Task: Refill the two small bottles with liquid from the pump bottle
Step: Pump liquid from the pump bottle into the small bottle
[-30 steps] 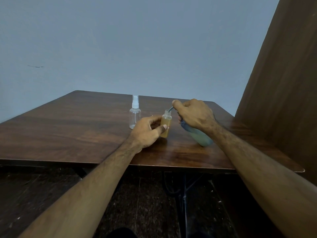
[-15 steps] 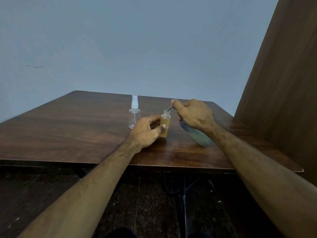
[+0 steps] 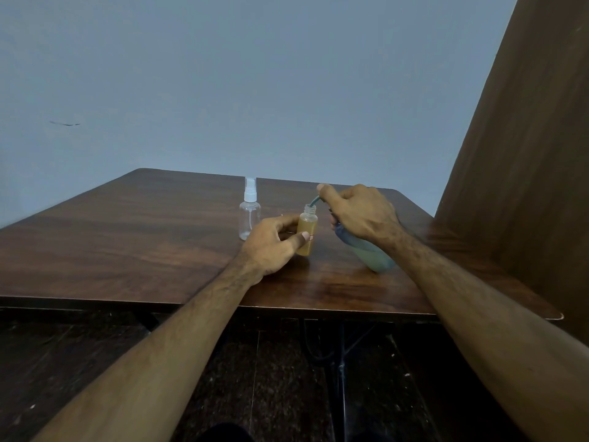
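Wooden table [image 3: 127, 250]: amber bottle [image 3: 307, 232] upright between both hands

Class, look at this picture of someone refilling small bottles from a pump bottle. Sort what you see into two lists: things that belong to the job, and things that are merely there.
Part of the job:
- amber small bottle, uncapped, held by the left hand
- pump bottle, tilted, gripped by the right hand, nozzle at the amber bottle's mouth
- clear spray bottle, capped, standing apart

Merely there:
- wooden table
- brown panel
- wall
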A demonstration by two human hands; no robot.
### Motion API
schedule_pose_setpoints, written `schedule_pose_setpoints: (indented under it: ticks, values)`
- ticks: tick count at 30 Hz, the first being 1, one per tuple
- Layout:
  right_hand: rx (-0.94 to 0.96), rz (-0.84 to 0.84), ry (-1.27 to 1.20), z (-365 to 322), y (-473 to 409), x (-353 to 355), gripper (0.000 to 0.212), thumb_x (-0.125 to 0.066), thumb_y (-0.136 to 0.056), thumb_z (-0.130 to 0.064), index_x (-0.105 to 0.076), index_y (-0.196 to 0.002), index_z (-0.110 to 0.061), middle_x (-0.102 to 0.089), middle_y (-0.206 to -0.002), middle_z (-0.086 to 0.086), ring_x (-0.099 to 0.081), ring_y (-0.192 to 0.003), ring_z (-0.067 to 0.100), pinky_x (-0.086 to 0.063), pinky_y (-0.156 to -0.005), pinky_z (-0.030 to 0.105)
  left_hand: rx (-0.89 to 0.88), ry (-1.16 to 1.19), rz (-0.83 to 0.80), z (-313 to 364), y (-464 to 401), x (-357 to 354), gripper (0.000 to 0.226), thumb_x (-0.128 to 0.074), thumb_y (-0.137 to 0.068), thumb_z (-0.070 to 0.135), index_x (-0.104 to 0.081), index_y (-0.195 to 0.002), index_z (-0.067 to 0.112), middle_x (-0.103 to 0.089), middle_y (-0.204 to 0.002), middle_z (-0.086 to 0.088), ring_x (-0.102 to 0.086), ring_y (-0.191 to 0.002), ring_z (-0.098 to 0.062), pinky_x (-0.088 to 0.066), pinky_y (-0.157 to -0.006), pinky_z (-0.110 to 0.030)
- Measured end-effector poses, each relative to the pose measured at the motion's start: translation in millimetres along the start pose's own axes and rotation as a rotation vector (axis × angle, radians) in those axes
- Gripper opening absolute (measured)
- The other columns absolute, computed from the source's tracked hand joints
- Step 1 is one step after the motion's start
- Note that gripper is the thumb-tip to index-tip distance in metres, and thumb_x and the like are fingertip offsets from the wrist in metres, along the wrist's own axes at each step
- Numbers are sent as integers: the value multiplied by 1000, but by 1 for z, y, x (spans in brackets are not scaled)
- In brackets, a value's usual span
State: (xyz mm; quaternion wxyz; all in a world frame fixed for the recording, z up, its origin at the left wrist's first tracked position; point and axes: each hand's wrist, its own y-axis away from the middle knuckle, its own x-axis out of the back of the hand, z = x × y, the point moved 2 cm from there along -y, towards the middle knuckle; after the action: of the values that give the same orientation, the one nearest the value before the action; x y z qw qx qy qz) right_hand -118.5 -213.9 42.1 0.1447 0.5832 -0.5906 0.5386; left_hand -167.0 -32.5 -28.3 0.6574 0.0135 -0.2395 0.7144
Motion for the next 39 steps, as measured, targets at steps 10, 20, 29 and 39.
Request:
schedule_pose_setpoints:
  ticks: [10,20,29,39]
  values:
    - [3,18,9,0,-1,-3,92,-25,-85,-86,-73,-58,-13,-75,-63,-2,-70,-70,19,-54,-74,38,-9,1,2,0,0,0,39,-69,-95,25,-65,-133,23,-71,-124,9,-65,-118,-12,-49,-108,-44]
    - [-3,35,1,2,-3,-4,84,-27,-86,-80,-72,-53,-17,-74,-60,-7,-69,-69,16,-49,-70,36,5,9,6,0,0,0,40,-70,-94,26,-65,-134,23,-71,-125,9,-64,-118,-12,-49,-109,-45]
    - [-18,25,-21,3,-3,-3,86,-28,-85,-83,-70,-52,-16,-75,-61,-6,-69,-70,17,-54,-75,40,-6,13,6,0,0,0,40,-70,-94,25,-65,-133,21,-71,-125,8,-65,-118,-13,-50,-108,-44]
    - [-23,12,-36,2,-3,-1,76,-32,-88,-73,-70,-53,-18,-76,-65,-8,-70,-76,19,-54,-78,40,-4,22,11,0,0,0,38,-71,-94,25,-67,-132,23,-71,-122,9,-65,-116,-11,-50,-107,-43]
